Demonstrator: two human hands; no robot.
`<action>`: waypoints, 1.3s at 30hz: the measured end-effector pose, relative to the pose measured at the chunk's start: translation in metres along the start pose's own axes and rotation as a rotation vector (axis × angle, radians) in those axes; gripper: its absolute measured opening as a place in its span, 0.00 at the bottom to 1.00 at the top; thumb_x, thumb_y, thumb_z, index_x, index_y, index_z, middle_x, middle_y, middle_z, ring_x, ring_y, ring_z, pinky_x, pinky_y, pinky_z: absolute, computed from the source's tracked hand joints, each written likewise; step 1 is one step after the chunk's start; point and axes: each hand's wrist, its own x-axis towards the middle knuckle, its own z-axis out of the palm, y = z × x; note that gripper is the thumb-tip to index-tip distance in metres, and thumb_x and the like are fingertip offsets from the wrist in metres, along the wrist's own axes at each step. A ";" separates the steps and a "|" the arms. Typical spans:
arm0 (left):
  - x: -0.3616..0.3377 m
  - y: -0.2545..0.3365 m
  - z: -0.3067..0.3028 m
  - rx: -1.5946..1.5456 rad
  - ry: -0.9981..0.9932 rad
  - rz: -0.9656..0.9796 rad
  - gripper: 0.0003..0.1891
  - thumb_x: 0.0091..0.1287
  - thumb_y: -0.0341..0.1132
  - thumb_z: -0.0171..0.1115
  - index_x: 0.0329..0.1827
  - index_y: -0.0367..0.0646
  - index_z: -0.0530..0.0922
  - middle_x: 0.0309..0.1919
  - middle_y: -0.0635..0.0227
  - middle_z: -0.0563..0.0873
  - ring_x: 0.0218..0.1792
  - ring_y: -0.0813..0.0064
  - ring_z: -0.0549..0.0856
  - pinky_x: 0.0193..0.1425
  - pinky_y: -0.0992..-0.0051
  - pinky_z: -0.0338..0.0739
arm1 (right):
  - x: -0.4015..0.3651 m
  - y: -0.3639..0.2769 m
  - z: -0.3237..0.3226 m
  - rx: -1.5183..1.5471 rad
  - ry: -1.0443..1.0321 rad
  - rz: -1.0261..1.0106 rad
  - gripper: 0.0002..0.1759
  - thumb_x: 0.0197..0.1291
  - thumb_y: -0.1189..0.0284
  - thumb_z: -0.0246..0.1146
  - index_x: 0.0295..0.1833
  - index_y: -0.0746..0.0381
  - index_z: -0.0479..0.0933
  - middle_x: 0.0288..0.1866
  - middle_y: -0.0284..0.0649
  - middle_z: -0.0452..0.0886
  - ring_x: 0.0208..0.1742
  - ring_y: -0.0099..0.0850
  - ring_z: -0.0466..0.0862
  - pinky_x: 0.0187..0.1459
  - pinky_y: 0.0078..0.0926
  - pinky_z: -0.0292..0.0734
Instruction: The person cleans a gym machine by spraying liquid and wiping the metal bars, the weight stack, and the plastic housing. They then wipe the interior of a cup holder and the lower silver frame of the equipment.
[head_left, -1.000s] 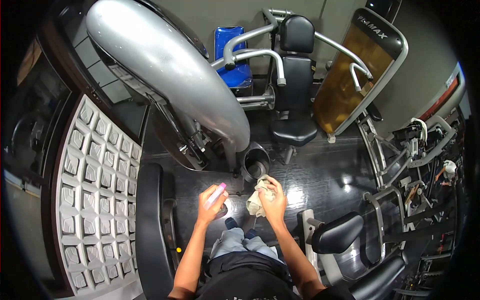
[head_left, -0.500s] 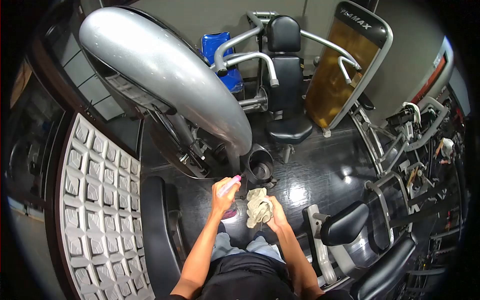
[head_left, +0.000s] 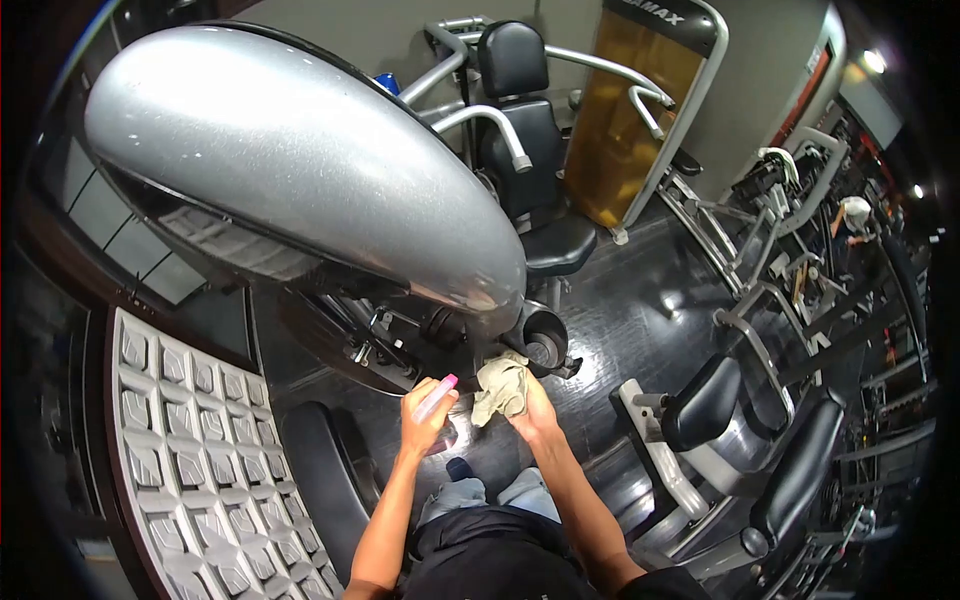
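Observation:
My left hand (head_left: 421,421) is wrapped round a small clear spray bottle (head_left: 434,401) with a pink top, which tilts up to the right. In my right hand (head_left: 536,410) is a crumpled beige cloth (head_left: 500,388), bunched up and hanging over the fingers. Both hands are in front of my body, a short gap between bottle and cloth. Just beyond the cloth is a round black cup holder (head_left: 545,337) at the low end of a big silver curved machine frame (head_left: 330,170).
Left of me are a black pad (head_left: 322,480) and a white textured panel (head_left: 195,440). A padded machine seat (head_left: 560,246) stands ahead, beside a gold weight-stack cover (head_left: 612,120). Black pads on a bench (head_left: 703,400) are at right. Another person (head_left: 852,215) is far right.
My view has turned and moved closer to the silver frame, which looks larger. Both hands sit slightly further left in view, and the cloth has come nearer the frame's lower end.

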 end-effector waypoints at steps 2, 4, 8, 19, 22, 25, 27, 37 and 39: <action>0.004 -0.011 -0.004 -0.043 -0.025 -0.014 0.10 0.64 0.32 0.65 0.26 0.35 0.79 0.23 0.70 0.76 0.16 0.81 0.77 0.21 0.77 0.68 | 0.009 0.015 -0.029 0.031 0.022 -0.016 0.22 0.78 0.59 0.45 0.61 0.63 0.74 0.56 0.41 0.83 0.56 0.35 0.84 0.58 0.40 0.80; 0.008 -0.015 -0.007 -0.048 -0.037 -0.025 0.10 0.64 0.31 0.65 0.27 0.35 0.80 0.24 0.70 0.76 0.16 0.82 0.77 0.21 0.78 0.68 | 0.016 0.026 -0.036 -0.017 0.227 -0.012 0.21 0.76 0.59 0.51 0.59 0.64 0.76 0.54 0.42 0.84 0.54 0.37 0.85 0.56 0.40 0.81; 0.011 -0.021 -0.006 -0.084 -0.112 -0.050 0.10 0.64 0.33 0.64 0.30 0.34 0.81 0.27 0.68 0.78 0.18 0.79 0.78 0.23 0.78 0.69 | 0.023 0.032 -0.046 -0.175 0.402 0.045 0.19 0.76 0.59 0.51 0.55 0.62 0.78 0.50 0.40 0.85 0.50 0.35 0.86 0.53 0.37 0.82; 0.009 -0.011 0.001 -0.082 -0.140 -0.075 0.11 0.64 0.34 0.64 0.28 0.35 0.79 0.26 0.70 0.75 0.19 0.80 0.77 0.23 0.78 0.69 | -0.017 -0.008 0.039 -0.222 0.251 -0.210 0.15 0.72 0.65 0.59 0.53 0.65 0.79 0.46 0.37 0.85 0.46 0.26 0.86 0.49 0.25 0.80; 0.008 -0.007 0.007 -0.085 -0.144 -0.065 0.11 0.65 0.35 0.64 0.28 0.35 0.79 0.26 0.69 0.76 0.18 0.80 0.77 0.23 0.78 0.69 | -0.013 -0.004 0.014 -0.340 0.267 -0.190 0.15 0.69 0.67 0.62 0.53 0.66 0.80 0.46 0.37 0.86 0.45 0.23 0.84 0.49 0.22 0.77; 0.004 -0.007 0.017 -0.102 -0.135 -0.062 0.11 0.65 0.35 0.64 0.29 0.34 0.80 0.26 0.69 0.76 0.18 0.80 0.77 0.24 0.78 0.68 | -0.009 0.007 -0.023 -0.335 0.373 -0.129 0.16 0.66 0.68 0.65 0.53 0.68 0.80 0.47 0.38 0.86 0.46 0.24 0.84 0.49 0.20 0.76; 0.003 -0.007 0.023 -0.113 -0.115 -0.057 0.12 0.65 0.35 0.64 0.29 0.34 0.80 0.26 0.69 0.76 0.18 0.80 0.77 0.24 0.78 0.67 | -0.010 0.009 -0.032 -0.358 0.404 -0.099 0.15 0.67 0.67 0.65 0.52 0.67 0.81 0.46 0.37 0.86 0.45 0.25 0.85 0.48 0.21 0.77; -0.006 0.001 0.046 -0.097 -0.091 -0.071 0.11 0.64 0.34 0.65 0.29 0.35 0.80 0.25 0.70 0.75 0.18 0.80 0.77 0.24 0.78 0.67 | -0.033 -0.027 -0.003 -0.782 0.350 -0.199 0.13 0.69 0.69 0.62 0.46 0.69 0.85 0.39 0.35 0.87 0.36 0.21 0.83 0.40 0.18 0.76; -0.008 0.003 0.048 -0.088 -0.075 -0.071 0.10 0.64 0.34 0.65 0.30 0.35 0.80 0.24 0.70 0.75 0.18 0.80 0.77 0.24 0.78 0.67 | -0.032 -0.025 -0.011 -0.790 0.388 -0.223 0.13 0.67 0.70 0.62 0.46 0.69 0.85 0.39 0.36 0.87 0.37 0.22 0.84 0.41 0.19 0.76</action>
